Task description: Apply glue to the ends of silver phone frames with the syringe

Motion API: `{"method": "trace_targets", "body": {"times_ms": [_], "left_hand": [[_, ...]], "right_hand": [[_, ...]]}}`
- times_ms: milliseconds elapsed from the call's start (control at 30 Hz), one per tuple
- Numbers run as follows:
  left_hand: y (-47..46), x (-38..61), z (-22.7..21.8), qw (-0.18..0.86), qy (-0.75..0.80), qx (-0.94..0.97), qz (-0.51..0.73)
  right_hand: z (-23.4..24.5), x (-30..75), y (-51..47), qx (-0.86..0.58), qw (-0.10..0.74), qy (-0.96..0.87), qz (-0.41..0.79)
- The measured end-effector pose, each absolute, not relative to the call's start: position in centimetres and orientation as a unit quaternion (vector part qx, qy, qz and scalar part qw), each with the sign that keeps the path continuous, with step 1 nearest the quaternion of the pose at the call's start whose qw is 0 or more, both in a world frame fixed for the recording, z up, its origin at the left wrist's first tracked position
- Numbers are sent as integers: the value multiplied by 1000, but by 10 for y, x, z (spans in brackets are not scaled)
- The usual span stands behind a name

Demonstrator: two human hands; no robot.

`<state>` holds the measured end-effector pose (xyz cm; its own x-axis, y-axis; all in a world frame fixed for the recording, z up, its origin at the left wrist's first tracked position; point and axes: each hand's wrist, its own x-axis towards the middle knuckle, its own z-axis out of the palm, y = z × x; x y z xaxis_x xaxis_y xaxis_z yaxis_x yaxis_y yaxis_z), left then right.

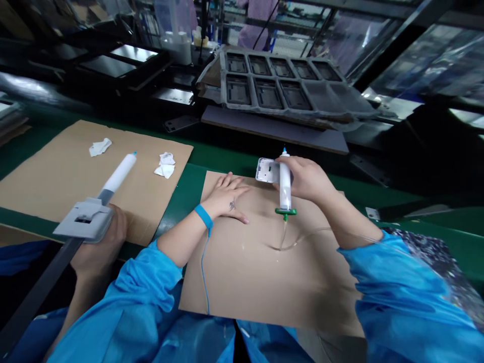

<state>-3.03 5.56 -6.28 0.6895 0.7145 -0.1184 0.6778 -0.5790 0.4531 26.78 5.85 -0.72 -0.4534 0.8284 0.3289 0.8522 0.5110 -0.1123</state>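
My left hand lies flat on a brown cardboard sheet, fingers spread, holding nothing. A blue band with a thin blue cord is round its wrist. My right hand is closed around a white dispensing syringe, blue tip pointing away from me. From the syringe's green end cap a clear thin tube runs over the cardboard toward my right forearm. Behind the syringe is a white phone-like housing plate, partly covered by the syringe and my fingers; I cannot tell whether my hand grips it too.
At left, a co-worker's hand holds a dispensing gun with a white cartridge over another cardboard sheet. Crumpled white wipes lie there. A compartment tray of dark housings stands at the back. Dark plates lie right.
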Motion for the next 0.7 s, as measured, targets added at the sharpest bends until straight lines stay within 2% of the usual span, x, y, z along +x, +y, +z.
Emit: {"method": "trace_targets", "body": {"times_ms": [100, 233, 333, 400, 500, 567, 633, 700], "left_hand": [[59, -31, -62, 232, 381, 893, 51], [65, -39, -60, 218, 383, 896, 56], [69, -47, -58, 201, 397, 893, 71], [69, -50, -57, 185, 389, 897, 97], [65, -49, -55, 157, 382, 899, 143], [60, -45, -55, 148, 386, 895, 165], [55, -38, -55, 156, 372, 899, 169], [53, -31, -56, 173, 346, 908, 162]], "right_hand": [[-6, 255, 33, -432, 195, -880, -21], [-17, 243, -1, -321, 185, -926, 72], [-31, 243, -19, -295, 179, -930, 124], [-47, 246, -24, -335, 245, -894, 167], [-76, 253, -23, -440, 436, -750, 232], [-93, 255, -19, -500, 528, -628, 279], [-103, 256, -15, -543, 569, -521, 332], [-106, 254, -14, -567, 574, -451, 382]]}}
